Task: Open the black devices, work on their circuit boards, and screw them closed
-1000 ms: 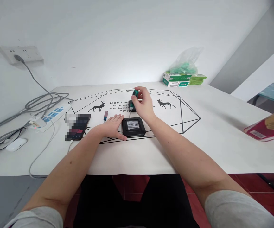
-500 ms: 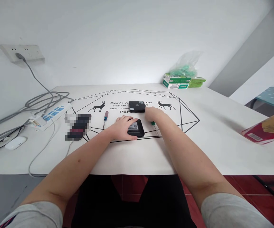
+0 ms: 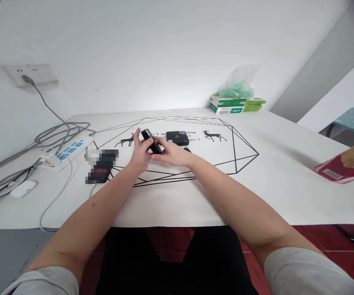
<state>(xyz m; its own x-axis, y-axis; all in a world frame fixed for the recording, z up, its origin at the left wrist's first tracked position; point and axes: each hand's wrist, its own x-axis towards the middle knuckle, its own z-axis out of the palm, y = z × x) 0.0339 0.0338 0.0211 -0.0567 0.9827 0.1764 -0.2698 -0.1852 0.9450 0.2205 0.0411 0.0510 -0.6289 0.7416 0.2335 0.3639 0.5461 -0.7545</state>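
Note:
Both hands hold a small, flat black set-top box (image 3: 154,146) tipped up on its edge above the table mat. My left hand (image 3: 140,154) grips its left side, thumb across the near face. My right hand (image 3: 174,154) is closed on its lower right end. Just beyond the right hand, a second black set-top box (image 3: 177,138) lies flat, with a pale sticker at a corner. A dark green screwdriver handle (image 3: 188,150) peeks out behind my right wrist; the rest of it is hidden.
On the left are a power strip (image 3: 72,150) with grey cables, a white earphone case (image 3: 23,189) and a blurred-out phone (image 3: 103,166). Green-and-white boxes (image 3: 228,102) under a plastic bag stand at the back right. A red and yellow package (image 3: 345,166) lies at the right edge.
The nearer set-top box has been lifted off the mat and tilted up. My right hand has moved left from the green screwdriver onto this box. The blue-and-red screwdriver is now out of sight.

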